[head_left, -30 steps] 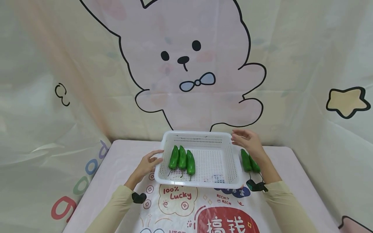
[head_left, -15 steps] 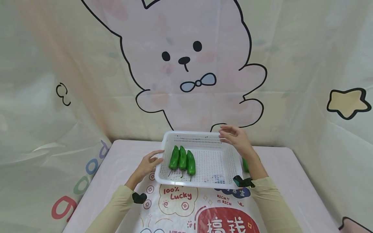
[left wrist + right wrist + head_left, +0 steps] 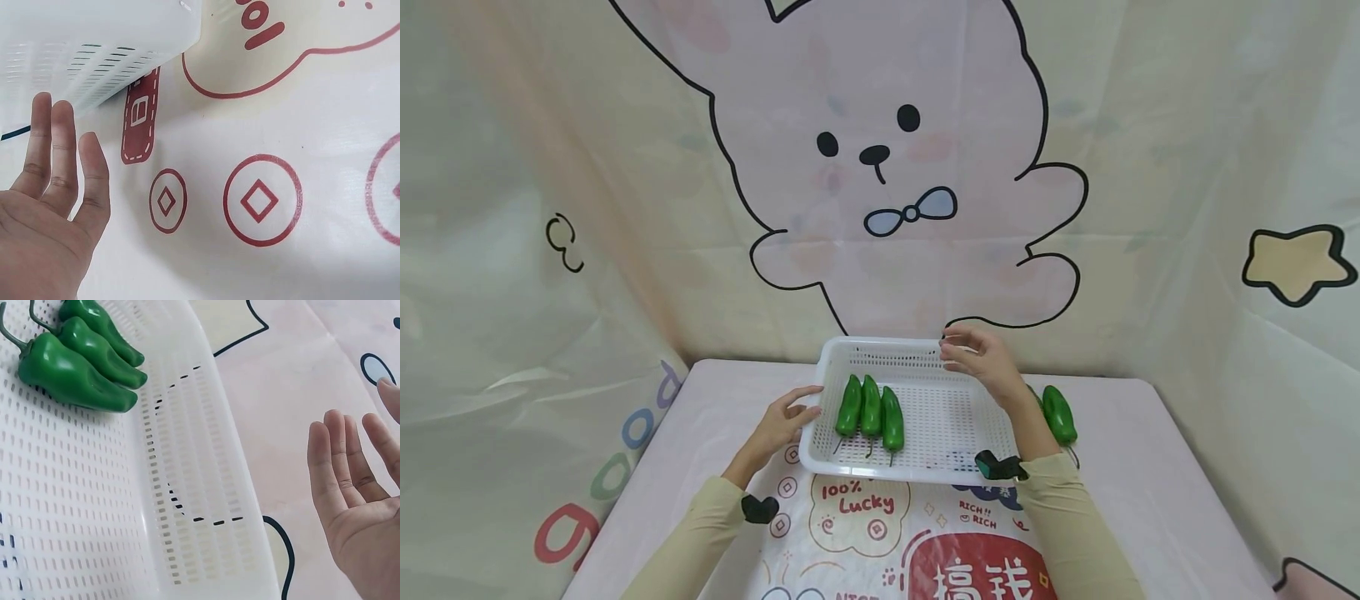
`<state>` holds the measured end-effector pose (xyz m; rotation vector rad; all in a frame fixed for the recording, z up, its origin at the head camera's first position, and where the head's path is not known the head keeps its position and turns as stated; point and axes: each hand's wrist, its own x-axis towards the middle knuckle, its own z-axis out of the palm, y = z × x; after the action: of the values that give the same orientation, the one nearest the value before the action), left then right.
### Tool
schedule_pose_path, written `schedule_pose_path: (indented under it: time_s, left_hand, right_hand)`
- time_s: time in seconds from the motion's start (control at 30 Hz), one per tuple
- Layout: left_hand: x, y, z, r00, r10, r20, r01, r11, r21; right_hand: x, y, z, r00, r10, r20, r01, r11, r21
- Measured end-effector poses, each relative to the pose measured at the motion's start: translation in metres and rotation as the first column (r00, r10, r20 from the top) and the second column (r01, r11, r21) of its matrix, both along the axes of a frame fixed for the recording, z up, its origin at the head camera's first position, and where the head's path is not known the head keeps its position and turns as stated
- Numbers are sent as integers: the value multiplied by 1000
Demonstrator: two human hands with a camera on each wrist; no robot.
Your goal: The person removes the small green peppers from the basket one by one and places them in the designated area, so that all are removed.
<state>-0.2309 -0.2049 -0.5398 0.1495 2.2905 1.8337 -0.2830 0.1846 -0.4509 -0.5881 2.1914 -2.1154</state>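
Observation:
Three green peppers [image 3: 870, 408] lie side by side in the left part of a white perforated basket [image 3: 951, 417]. My left hand [image 3: 782, 427] is at the basket's left rim, fingers loosely extended; in the left wrist view the fingertips [image 3: 41, 103] overlap the basket wall [image 3: 112, 25], and contact is hard to tell. Over the back right part of the basket hovers my right hand [image 3: 985, 364], with relaxed fingers and nothing held. The right wrist view has the bare palm [image 3: 359, 531] apart from the rim, with the peppers [image 3: 75, 378] at upper left.
Right of the basket, another green pepper [image 3: 1059, 415] lies on the table; one more beside it is mostly hidden by my right forearm. A printed mat [image 3: 859, 533] lies in front. A cartoon-printed curtain [image 3: 880, 275] rises behind the table [image 3: 1150, 467].
My right hand has moved left, from beside the basket's right edge to over its back right part. The right forearm now covers one outside pepper and uncovers the other. My left hand stays put.

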Motion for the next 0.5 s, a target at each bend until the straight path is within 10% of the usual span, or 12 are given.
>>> schedule_pose_path:
  time_s: [0.5]
  left_hand:
    - [13,5,30,1000,-27,13,26,999,23]
  right_hand:
    - [-4,-18,-20,999,31,40,-35,993,109]
